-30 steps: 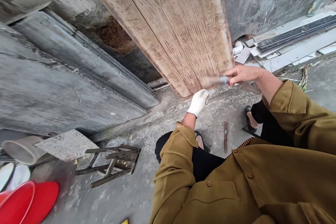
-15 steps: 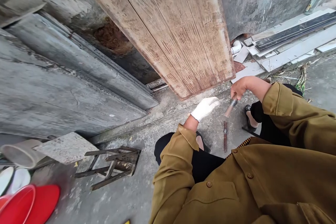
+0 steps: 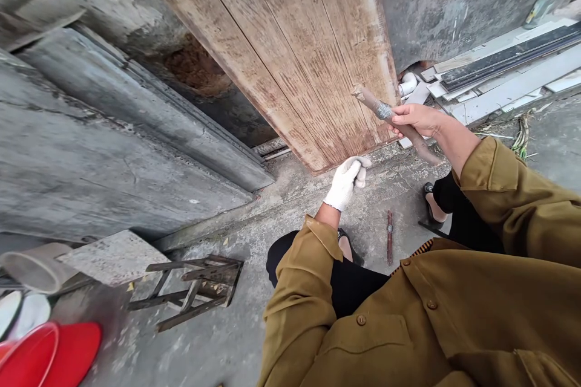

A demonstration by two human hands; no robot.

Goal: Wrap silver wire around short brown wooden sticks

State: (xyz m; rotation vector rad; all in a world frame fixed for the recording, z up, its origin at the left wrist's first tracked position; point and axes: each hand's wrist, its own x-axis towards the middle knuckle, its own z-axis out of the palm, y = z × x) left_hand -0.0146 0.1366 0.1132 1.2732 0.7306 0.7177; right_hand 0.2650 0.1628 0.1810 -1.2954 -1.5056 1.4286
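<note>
Silvery wire (image 3: 384,111) wraps a brown stick (image 3: 418,143) right of centre in the frame, held slantwise by the fingers of the bare right hand (image 3: 416,120). Near centre, the gloved left hand (image 3: 347,179) curls; I cannot tell whether its fingers pinch anything. Good handling likely means gripping firmly beside the coils, keeping them snug.

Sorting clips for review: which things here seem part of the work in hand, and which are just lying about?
Likely part of the work:
wire-bound stick, in the right hand
wooden panel
perhaps the short stick on the ground

Likely just lying about:
stool
bottle
white pipe
</note>
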